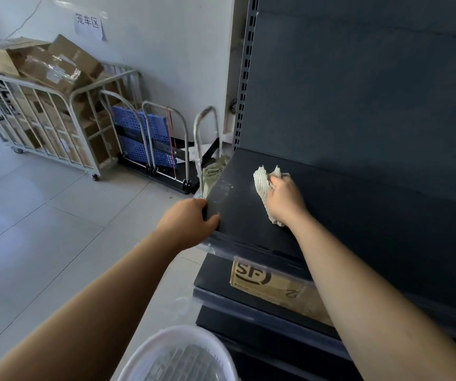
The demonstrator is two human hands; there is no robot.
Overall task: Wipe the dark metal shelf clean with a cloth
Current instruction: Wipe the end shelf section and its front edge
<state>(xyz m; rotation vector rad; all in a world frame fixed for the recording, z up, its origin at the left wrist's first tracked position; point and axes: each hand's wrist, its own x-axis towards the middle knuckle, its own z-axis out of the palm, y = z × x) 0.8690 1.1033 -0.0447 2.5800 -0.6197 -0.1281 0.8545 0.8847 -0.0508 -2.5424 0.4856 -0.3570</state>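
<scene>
The dark metal shelf (358, 215) runs from the centre to the right, with pale smudges near its front left corner. My right hand (284, 202) presses a crumpled pale cloth (262, 182) flat on the shelf top, left of the middle. The cloth sticks out above and below the hand. My left hand (188, 218) grips the shelf's front left corner, thumb on top and fingers around the edge.
A cardboard box (273, 287) lies on the lower shelf beneath. A white plastic basket (177, 353) stands at the bottom centre. On the left are a metal cage trolley (42, 125) full of boxes and folded hand carts (152, 138). A slotted upright (244, 78) edges the shelf's back panel.
</scene>
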